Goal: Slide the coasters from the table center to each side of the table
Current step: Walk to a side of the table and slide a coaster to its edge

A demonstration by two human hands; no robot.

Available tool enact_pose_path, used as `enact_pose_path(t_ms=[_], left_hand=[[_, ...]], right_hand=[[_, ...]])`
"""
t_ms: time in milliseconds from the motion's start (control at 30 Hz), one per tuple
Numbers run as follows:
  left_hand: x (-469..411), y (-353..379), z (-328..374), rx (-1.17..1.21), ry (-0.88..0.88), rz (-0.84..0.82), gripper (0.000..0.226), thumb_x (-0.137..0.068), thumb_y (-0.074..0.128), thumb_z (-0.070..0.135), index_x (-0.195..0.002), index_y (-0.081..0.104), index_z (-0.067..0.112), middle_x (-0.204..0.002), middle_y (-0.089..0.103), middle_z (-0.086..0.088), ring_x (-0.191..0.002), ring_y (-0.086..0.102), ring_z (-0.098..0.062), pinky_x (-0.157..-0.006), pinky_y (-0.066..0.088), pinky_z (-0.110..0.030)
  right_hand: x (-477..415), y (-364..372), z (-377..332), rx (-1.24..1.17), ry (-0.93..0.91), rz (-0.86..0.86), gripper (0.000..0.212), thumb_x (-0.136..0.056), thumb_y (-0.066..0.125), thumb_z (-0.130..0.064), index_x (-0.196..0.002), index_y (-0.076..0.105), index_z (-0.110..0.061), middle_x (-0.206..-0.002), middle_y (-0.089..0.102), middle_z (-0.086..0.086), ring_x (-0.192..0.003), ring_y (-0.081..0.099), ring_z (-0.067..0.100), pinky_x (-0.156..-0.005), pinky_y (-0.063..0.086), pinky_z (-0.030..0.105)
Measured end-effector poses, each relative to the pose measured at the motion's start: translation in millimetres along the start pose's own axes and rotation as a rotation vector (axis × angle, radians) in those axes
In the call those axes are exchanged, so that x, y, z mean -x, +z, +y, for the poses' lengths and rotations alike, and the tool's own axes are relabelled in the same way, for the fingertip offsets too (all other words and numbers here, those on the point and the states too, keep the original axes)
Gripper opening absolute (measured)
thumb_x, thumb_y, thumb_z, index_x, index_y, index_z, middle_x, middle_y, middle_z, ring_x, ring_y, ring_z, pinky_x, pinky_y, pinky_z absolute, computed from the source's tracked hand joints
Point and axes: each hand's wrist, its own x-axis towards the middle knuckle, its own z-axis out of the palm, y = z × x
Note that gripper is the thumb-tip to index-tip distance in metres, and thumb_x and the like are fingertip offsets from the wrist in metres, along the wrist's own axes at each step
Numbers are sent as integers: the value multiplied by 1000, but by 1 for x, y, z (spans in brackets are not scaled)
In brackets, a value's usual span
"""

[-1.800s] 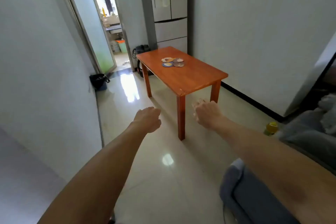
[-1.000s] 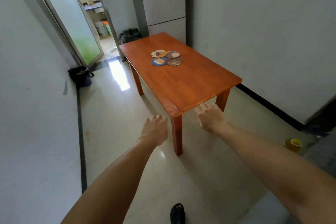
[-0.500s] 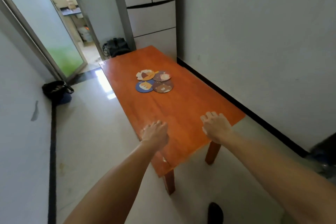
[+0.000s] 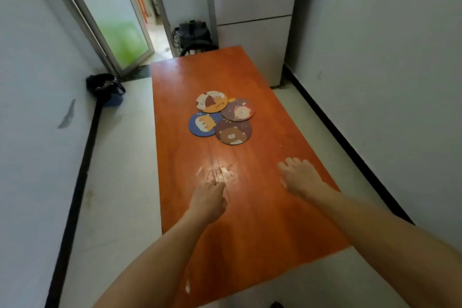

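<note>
Four round coasters sit bunched at the centre of the orange table point(image 4: 250, 220): orange coaster point(image 4: 211, 101) at the back left, pink-bear coaster point(image 4: 238, 109) back right, blue coaster point(image 4: 202, 124) front left, brown-bear coaster point(image 4: 233, 131) front right. They touch and overlap a bit. Both hands are over the near half, well short of them. Left hand point(image 4: 208, 201) looks loosely curled, nothing in it; right hand point(image 4: 300, 177) is flat w/ fingers spread, empty too.

Best approach, I'd say: reach fwd, press flat fingertips on one coaster per hand, brown-bear first since it seems to lie on top, then push outward w/o lifting.

Hard to tell: exact stacking order, whether palms touch the wood. Table's near corners are cut off by the arms; left fingertips blur into the glare.
</note>
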Motion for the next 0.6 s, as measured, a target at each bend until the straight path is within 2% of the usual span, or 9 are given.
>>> enact_pose_path(t_ms=[133, 233, 333, 400, 500, 600], left_hand=[[-41, 14, -13, 14, -90, -39, 40, -91, 53, 25, -130, 48, 16, -140, 47, -9, -118, 52, -28, -98, 46, -43], [-74, 34, -22, 48, -130, -45, 43, -93, 50, 27, -134, 44, 14, -138, 48, -9, -121, 48, -29, -102, 42, -44], [-100, 60, -26, 66, -159, 17, 37, -94, 43, 30, -128, 47, 15, -131, 50, -10, -118, 47, -27, -99, 41, -41], [-109, 78, -24, 62, -181, 47, 39, -95, 41, 35, -129, 47, 15, -137, 47, -13, -125, 42, -28, -102, 38, -41], [-109, 104, -23, 84, -227, 54, 53, -98, 29, 44, -145, 31, 19, -155, 27, -14, -144, 21, -31, -116, 19, -45], [-103, 126, -25, 83, -204, 74, 59, -98, 20, 49, -149, 20, 19, -159, 13, -13, -147, 5, -29, -120, 4, -46]], right_hand=[[-53, 11, 5, -40, -59, -47, 33, -93, 48, -32, -120, 50, -14, -118, 57, 9, -109, 54, 28, -87, 43, 42], [-92, 22, 2, -82, -68, -63, 33, -94, 50, -33, -120, 50, -14, -118, 57, 10, -109, 55, 30, -89, 44, 43], [-136, 32, 0, -163, -25, -106, 33, -93, 51, -34, -119, 51, -13, -117, 58, 11, -107, 56, 31, -86, 46, 43], [-168, 38, -1, -227, 15, -134, 32, -92, 50, -35, -115, 51, -13, -114, 58, 12, -104, 57, 33, -82, 47, 43], [-217, 44, -3, -345, 103, -134, 31, -90, 51, -36, -110, 53, -12, -111, 60, 15, -100, 58, 36, -79, 47, 43], [-260, 51, -9, -487, 236, -131, 34, -89, 55, -38, -109, 54, -11, -113, 59, 17, -102, 57, 38, -79, 45, 42]])
